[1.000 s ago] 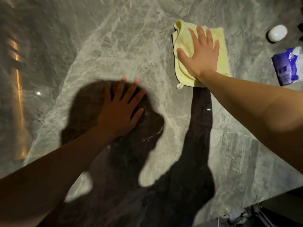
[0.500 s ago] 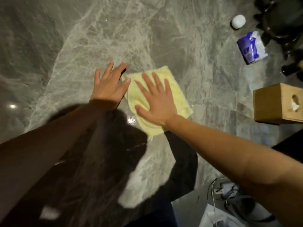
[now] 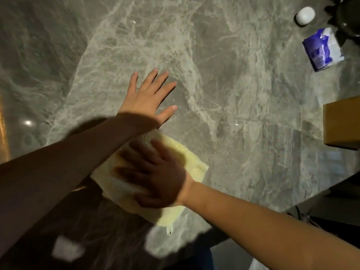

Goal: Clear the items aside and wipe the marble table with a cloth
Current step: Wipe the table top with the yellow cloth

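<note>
Looks like a home: a polished marble worktop is carrying a tissue pack and wooden box.

Both forearms are bare to the frame edge, no sleeves or jewellery visible

The yellow cloth now lies much nearer the table's near edge than a second ago, when it sat far out near the white oval object, and the right hand pressed flat on it has come back with it, now in shadow. The left hand, earlier nearer than the cloth and shaded, now lies flat on the marble table beyond it, lit, its forearm crossing over the cloth's far corner.
</note>
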The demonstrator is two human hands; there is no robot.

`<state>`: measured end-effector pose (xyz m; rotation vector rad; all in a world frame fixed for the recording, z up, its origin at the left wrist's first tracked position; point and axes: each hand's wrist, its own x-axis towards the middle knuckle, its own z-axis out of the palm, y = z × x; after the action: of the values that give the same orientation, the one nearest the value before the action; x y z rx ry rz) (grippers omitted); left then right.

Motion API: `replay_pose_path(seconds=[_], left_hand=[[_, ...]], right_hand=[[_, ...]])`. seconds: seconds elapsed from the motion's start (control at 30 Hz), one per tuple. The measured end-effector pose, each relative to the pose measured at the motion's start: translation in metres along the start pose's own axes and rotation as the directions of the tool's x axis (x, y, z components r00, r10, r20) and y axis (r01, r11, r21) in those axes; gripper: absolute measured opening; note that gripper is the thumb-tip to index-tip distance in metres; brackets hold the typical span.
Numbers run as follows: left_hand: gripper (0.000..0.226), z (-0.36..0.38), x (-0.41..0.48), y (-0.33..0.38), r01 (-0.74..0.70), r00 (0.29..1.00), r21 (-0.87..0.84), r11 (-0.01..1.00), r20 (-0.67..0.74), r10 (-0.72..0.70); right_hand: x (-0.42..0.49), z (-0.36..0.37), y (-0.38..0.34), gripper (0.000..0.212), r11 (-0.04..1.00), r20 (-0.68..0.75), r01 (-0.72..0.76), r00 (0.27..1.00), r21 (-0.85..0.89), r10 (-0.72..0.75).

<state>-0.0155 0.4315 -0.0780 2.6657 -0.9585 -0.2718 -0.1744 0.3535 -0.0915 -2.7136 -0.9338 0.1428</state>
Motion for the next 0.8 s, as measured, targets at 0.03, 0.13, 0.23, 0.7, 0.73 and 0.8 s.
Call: replay_pose_path(seconds=[0.03,0.13,0.23,0.7,0.73,0.8], left_hand=[[0.073,0.001,0.006,0.000,0.028,1.000,0.010,1.000,-0.004,-0.028],[0.074,0.002,0.026,-0.006,0.070,0.998,0.055,0.996,-0.012,-0.069],[0.069,-0.003,0.049,-0.016,0.084,0.995,0.047,0.995,-0.050,-0.082],[0.071,0.008,0.090,0.016,0.295,0.954,0.030,0.955,-0.060,-0.293],[0.073,0.009,0.092,0.016,0.302,0.953,0.050,0.952,-0.051,-0.299],[0.074,0.008,0.093,0.015,0.309,0.951,0.093,0.946,-0.060,-0.305]], right_hand=[[-0.001,0.000,0.004,0.066,1.000,-0.003,0.025,1.000,0.018,-0.025],[-0.001,-0.004,0.026,0.063,0.994,0.003,0.105,0.994,0.019,-0.105],[0.002,-0.018,0.069,0.060,0.997,-0.038,0.074,0.997,0.018,-0.073],[0.056,-0.107,0.329,0.060,0.971,0.035,-0.198,0.978,-0.134,0.204],[0.063,-0.111,0.342,0.060,0.974,0.039,-0.184,0.981,-0.134,0.190],[0.081,-0.120,0.371,0.060,0.978,0.041,-0.167,0.984,-0.122,0.173]])
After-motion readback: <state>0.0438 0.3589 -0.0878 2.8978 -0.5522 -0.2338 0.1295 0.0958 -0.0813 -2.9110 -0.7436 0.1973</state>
